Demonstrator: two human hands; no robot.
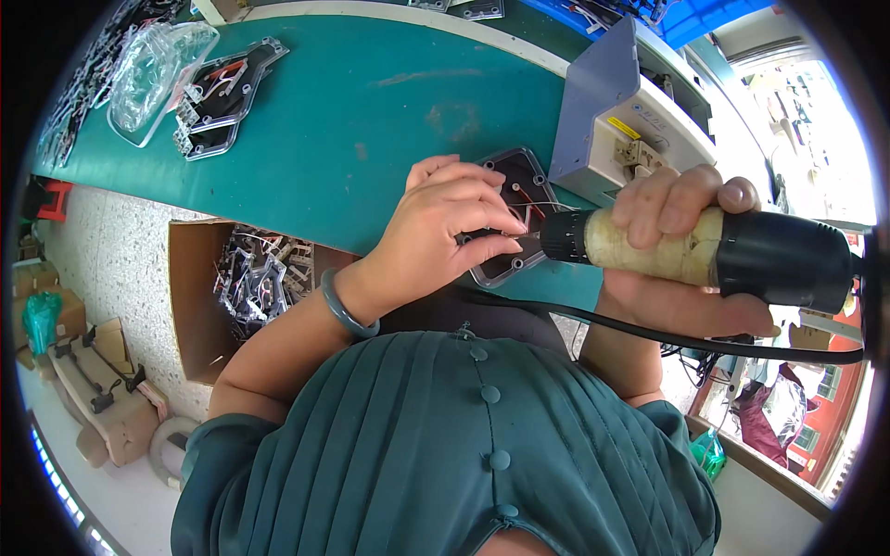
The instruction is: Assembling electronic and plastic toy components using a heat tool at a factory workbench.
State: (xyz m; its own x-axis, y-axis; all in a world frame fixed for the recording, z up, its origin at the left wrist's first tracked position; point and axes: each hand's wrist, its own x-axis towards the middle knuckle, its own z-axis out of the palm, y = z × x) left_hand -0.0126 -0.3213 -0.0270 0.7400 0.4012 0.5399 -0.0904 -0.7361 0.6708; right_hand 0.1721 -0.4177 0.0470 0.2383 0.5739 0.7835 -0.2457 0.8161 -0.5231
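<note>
My right hand (663, 208) is wrapped round the tan taped grip of a black electric screwdriver (783, 259), held almost level with its nose to the left. The tip ends close to the fingers of my left hand (431, 222). Thumb and forefinger of that hand are pinched together there; whatever is between them is too small to make out. Beneath both hands a dark plastic housing (525, 170) with a grey rim lies on the green table (371, 120). Red and white wires show inside it, and my left hand covers part of it.
A grey metal machine (593, 120) stands just beyond the housing on the right. More dark housings (222, 97) and a clear plastic bag (153, 79) lie at the far left. Below the table edge is a cardboard box (199, 306) of metal parts. The screwdriver's black cable (640, 338) crosses before me.
</note>
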